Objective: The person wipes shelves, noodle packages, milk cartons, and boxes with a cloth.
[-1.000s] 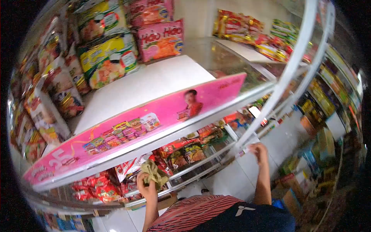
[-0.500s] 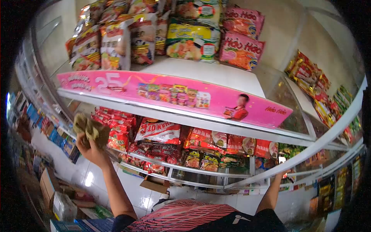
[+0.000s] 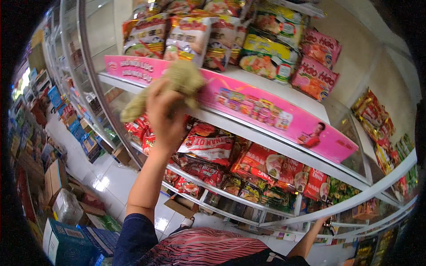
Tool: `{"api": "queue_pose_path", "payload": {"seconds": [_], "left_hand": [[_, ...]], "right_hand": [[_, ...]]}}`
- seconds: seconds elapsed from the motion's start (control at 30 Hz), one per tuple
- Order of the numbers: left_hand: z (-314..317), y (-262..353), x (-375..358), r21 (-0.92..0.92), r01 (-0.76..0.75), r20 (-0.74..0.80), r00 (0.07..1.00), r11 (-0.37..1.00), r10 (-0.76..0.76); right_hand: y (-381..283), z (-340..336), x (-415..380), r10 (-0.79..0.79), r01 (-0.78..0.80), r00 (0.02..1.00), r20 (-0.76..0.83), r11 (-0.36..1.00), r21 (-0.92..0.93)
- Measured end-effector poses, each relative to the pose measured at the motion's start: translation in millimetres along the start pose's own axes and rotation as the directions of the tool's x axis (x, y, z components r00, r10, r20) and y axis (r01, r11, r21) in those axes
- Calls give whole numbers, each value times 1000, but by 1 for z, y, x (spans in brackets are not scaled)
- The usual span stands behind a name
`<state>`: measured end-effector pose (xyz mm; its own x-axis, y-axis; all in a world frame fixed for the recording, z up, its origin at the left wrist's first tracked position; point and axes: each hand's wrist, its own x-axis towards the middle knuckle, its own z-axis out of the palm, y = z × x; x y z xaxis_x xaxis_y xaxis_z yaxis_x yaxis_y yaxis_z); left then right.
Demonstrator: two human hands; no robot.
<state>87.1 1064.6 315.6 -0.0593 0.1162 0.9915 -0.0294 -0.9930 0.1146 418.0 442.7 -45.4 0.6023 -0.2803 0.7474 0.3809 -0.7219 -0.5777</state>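
Note:
A greenish-tan cloth (image 3: 184,80) is in my left hand (image 3: 166,111), held against the left part of the pink promotional strip (image 3: 257,108) on the shelf's front edge. The fingers are bent round the cloth and somewhat blurred. One end of the cloth hangs out to the left over the white shelf rail. My right hand (image 3: 327,221) is low at the right, by the curved white frame of the case; its fingers are small and mostly hidden there.
Noodle packs (image 3: 268,57) stand on the shelf above the strip. Red packets (image 3: 208,144) fill the shelf below. More packs (image 3: 375,119) lie at the right. Cardboard boxes (image 3: 55,181) and a blue box (image 3: 66,244) stand on the lower left.
My left hand has moved up and right with the cloth, from beside the shelf's left end to the front of the strip. The view has shifted, with the shelves now farther right.

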Motion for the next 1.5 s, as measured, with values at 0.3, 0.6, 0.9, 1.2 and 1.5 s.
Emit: {"api": "queue_pose_path", "payload": {"seconds": [0.3,0.6,0.9,1.2,1.5], "left_hand": [[-50,-107,25,-155,523,-178,819,838,-545],[-14,-17,29,-210,-29,102,993,977,51],[-32,-115,56,71,21,-184,983,997,-8],[-60,-159,38,50,321,-189,933,946,-306],[-34,-100,31,244,-265,222,952,933,213]], "right_hand": [[-218,-84,-1,339,-340,867,-364,938,66],[-435,-75,37,-365,548,824,-434,709,443],[-546,-35,45,-546,637,742,-388,394,663],[-581,-21,48,-565,706,706,-427,607,365],[-575,-26,52,-670,766,630,-392,621,169]]}}
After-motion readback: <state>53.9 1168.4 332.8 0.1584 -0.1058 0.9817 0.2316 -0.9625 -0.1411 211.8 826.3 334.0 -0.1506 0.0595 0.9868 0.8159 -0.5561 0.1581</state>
